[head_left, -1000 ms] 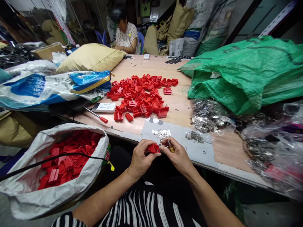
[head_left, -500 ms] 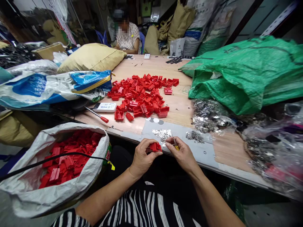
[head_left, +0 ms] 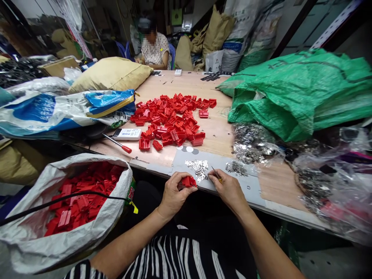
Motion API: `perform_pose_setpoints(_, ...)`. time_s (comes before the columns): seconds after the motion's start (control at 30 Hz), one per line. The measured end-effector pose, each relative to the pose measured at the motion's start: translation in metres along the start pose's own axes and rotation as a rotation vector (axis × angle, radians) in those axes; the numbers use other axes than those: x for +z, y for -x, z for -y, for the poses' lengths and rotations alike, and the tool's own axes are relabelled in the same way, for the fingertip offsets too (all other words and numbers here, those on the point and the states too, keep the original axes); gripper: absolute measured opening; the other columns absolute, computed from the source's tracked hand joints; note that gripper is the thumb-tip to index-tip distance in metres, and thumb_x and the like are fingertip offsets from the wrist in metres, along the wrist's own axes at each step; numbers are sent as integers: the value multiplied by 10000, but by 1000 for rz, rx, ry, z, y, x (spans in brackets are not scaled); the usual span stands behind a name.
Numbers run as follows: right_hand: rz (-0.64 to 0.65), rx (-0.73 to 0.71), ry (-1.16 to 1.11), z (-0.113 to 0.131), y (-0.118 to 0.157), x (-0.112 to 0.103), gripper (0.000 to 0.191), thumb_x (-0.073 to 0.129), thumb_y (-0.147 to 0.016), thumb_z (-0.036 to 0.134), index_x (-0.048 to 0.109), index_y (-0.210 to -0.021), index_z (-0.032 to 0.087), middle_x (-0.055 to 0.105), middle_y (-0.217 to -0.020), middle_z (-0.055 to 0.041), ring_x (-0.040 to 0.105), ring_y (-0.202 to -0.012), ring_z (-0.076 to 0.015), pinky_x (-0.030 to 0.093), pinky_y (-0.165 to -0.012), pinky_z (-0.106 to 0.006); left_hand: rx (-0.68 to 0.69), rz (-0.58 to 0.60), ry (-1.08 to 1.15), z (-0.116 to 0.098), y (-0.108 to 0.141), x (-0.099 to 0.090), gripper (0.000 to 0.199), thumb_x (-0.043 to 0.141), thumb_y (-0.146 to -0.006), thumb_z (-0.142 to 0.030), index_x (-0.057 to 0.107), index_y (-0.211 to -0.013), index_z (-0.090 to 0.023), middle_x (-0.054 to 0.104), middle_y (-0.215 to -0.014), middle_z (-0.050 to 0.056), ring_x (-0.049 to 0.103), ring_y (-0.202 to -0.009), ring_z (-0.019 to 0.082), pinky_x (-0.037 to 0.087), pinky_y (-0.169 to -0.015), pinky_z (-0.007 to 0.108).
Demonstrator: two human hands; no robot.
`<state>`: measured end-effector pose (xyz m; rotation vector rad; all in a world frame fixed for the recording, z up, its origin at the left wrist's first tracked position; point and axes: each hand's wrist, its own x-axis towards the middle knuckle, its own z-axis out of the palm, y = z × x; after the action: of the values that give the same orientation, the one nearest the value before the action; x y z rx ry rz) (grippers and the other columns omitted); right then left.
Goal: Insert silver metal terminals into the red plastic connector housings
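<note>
Near the table's front edge, my left hand (head_left: 173,195) grips a red plastic part (head_left: 189,181) between thumb and fingers, its hollow side partly visible. To its right, my right hand (head_left: 229,190) is closed around a slim tool (head_left: 216,174) with a yellow handle and a thin dark metal tip pointing up and left. The two hands are apart. Just beyond them, small shiny metal pieces (head_left: 197,167) are spread on a grey sheet (head_left: 180,161). A second, darker cluster of metal pieces (head_left: 236,167) lies past my right hand.
A heap of red parts (head_left: 171,120) covers mid-table. A red-handled screwdriver (head_left: 122,147) and white box (head_left: 127,134) lie left of it. An open white sack (head_left: 26,224) holds more red parts. A green sack (head_left: 290,93) fills the right; a person (head_left: 155,50) sits opposite.
My right hand has moved slightly right, away from the red part, and the tool's tip now leans left. The left hand still holds the part. The whole view has shifted a little.
</note>
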<state>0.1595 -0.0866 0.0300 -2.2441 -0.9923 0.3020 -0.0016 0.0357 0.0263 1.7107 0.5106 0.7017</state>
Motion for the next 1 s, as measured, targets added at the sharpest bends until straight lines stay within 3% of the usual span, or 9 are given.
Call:
perform_pose_setpoints(0.13, -32, 26, -71, 0, -2, -2, 188, 480, -840, 369, 597, -809, 225, 677, -814, -30, 614, -740, -212, 420, -674, -310, -1, -14, -35, 3, 0, 0, 306, 764, -715, -314, 645, -974, -202, 641, -910, 27, 605, -820, 154, 499, -752, 261)
perform_pose_setpoints(0.33, 25, 39, -493, 15, 6, 13, 257, 592, -811, 447, 599, -868, 196, 638, -817, -32, 566, -695, -173, 428, -619, -278, 60, -31, -77, 0, 0, 2, 292, 753, -728, -322, 637, -968, -201, 629, -893, 26, 600, -816, 151, 508, -723, 255)
perform_pose_setpoints(0.43, 50, 42, -595, 25, 10, 22, 260, 617, -807, 437, 596, -879, 188, 611, -823, -22, 554, -714, -160, 431, -647, -270, 114, -34, -119, -3, 0, 3, 287, 753, -728, -319, 633, -959, -197, 633, -882, 26, 598, -812, 148, 507, -721, 256)
perform_pose_setpoints(0.77, 94, -7, -570, 28, 15, 24, 235, 597, -833, 414, 613, -901, 190, 613, -832, -18, 555, -741, -162, 437, -693, -270, 218, -56, -180, -1, 2, 1, 284, 747, -740, -299, 623, -974, -198, 644, -881, 28, 598, -818, 153, 490, -741, 274)
perform_pose_setpoints(1.0, 19, -1, -574, 30, 20, 28, 223, 573, -841, 387, 601, -945, 192, 617, -839, -29, 576, -740, -170, 456, -690, -272, 215, -33, -185, -2, 3, 4, 294, 757, -729, -298, 622, -971, -197, 643, -877, 27, 599, -808, 153, 492, -735, 274)
